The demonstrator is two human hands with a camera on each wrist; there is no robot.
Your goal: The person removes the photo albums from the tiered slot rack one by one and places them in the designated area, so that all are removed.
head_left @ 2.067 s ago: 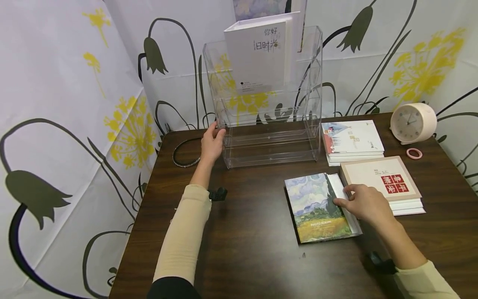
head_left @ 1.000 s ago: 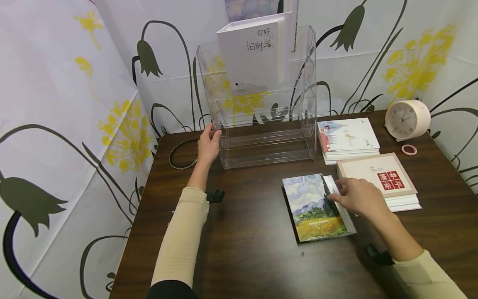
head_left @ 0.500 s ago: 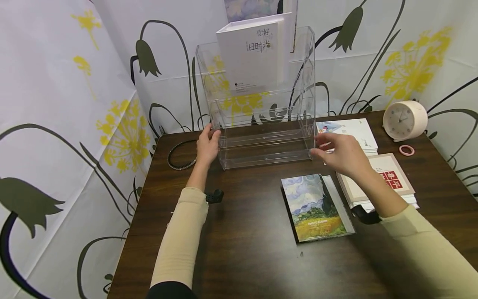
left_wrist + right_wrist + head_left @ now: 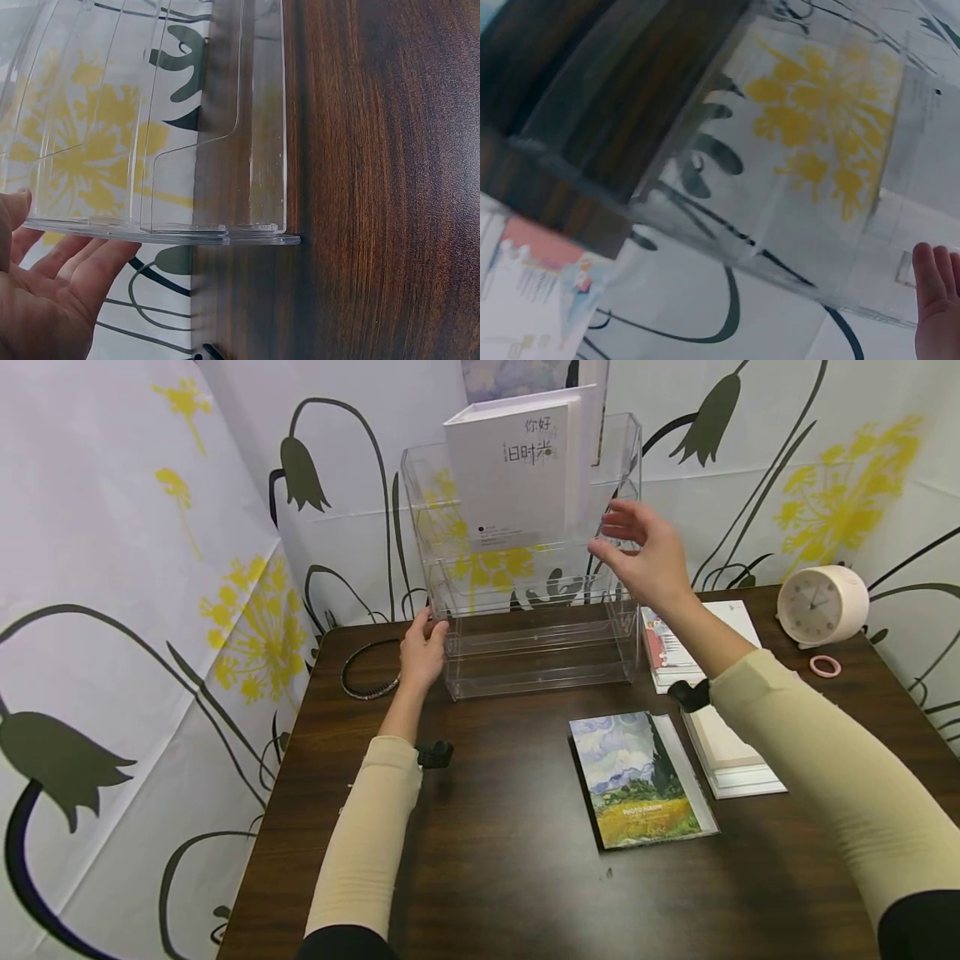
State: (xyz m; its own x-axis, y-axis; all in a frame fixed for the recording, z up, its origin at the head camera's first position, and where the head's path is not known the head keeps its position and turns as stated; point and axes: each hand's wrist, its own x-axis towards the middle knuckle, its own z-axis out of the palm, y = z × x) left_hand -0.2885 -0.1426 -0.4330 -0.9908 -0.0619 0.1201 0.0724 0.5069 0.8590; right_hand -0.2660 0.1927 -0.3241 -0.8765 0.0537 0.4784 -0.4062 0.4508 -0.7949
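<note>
A clear acrylic tiered rack (image 4: 536, 635) stands upright at the back of the table. My left hand (image 4: 422, 653) holds its left side panel; in the left wrist view, the hand's fingers (image 4: 79, 266) lie along the outside of the panel and the thumb is at its edge. My right hand (image 4: 648, 553) is raised near the rack's upper right side, fingers apart, holding nothing. A white book (image 4: 517, 477) leans in an upper tier, with a painted-cover book (image 4: 513, 378) behind it. A photo album (image 4: 637, 785) with a landscape cover lies flat on the table.
Two stacks of books, one with an illustrated cover (image 4: 720, 618) and one beige-topped (image 4: 723, 743), lie at the right, partly behind my right arm. A pink round clock (image 4: 823, 606) and a pink ring (image 4: 825, 667) are beyond. A dark hoop (image 4: 367, 693) lies left of the rack.
My right hand has left the photo album and moved up and back to the rack's upper right side. The left hand stays at the rack's left panel.
</note>
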